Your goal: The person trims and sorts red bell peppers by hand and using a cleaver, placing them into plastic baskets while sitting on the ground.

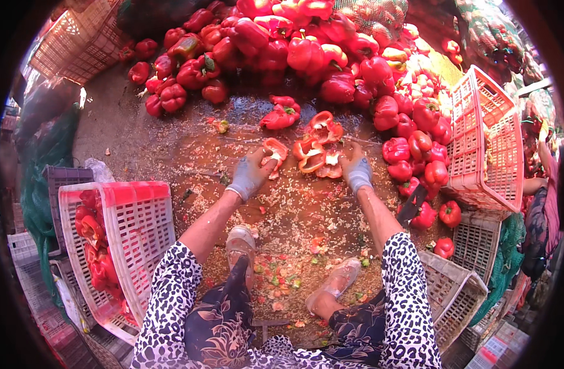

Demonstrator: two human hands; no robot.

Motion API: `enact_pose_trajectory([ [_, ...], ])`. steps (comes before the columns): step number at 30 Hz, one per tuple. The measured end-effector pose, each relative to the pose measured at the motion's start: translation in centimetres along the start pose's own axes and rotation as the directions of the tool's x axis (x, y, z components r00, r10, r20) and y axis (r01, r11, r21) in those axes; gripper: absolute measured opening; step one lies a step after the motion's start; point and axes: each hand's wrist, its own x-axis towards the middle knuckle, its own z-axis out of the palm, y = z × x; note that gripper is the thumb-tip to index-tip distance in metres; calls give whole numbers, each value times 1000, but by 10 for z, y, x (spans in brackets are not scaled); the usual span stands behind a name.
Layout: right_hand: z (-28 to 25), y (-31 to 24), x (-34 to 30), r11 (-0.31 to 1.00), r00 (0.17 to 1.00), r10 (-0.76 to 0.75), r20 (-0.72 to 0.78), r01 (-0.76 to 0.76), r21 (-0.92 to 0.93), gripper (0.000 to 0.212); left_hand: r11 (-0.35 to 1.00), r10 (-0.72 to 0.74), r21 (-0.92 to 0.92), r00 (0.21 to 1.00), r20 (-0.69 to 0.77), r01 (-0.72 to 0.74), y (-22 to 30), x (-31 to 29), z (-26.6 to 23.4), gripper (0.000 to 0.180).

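My left hand (250, 175), in a thin grey-blue glove, grips the edge of a cut red bell pepper half (274, 154), whose pale inside shows. Opposite it, my right hand (357, 169) wears a similar glove. Its thumb and fingers are apart, close against the right side of a small group of cut peppers. In that group are an opened pepper half (310, 155), another half (325, 127) behind it, and a pale-ribbed piece (330, 167) by my right fingertips. Just beyond lies a red pepper (280, 113).
A large heap of whole red peppers (306, 54) curves round the far side and right. Pepper pieces fill a tilted crate (137, 215) at left. A pink crate (485, 141) and a dirty white crate (448, 289) stand right. Seeds cover the brown floor (196, 147). A dark blade (411, 206) stands among peppers.
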Motion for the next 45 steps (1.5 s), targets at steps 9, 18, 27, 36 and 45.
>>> enact_pose_trajectory([
  [9, 33, 9, 19, 634, 799, -588, 128, 553, -540, 44, 944, -43, -326, 998, 49, 57, -14, -22, 33, 28],
  [18, 26, -38, -69, 859, 889, -431, 157, 457, -232, 29, 486, -64, -765, 891, 450, 422, 9, -62, 75, 73],
  [27, 28, -85, -100, 825, 853, -512, 101, 521, -220, 27, 852, -138, -454, 949, 285, 260, 0, -65, 55, 28],
  [36, 16, -44, -86, 551, 615, -208, 760, -568, 611, 32, 698, 23, -622, 856, 516, 356, 5, -64, 30, 24],
  [45, 47, -30, -57, -123, 936, 186, 300, -280, 952, 23, 908, -32, -335, 840, 542, 250, -21, -64, 20, 16],
])
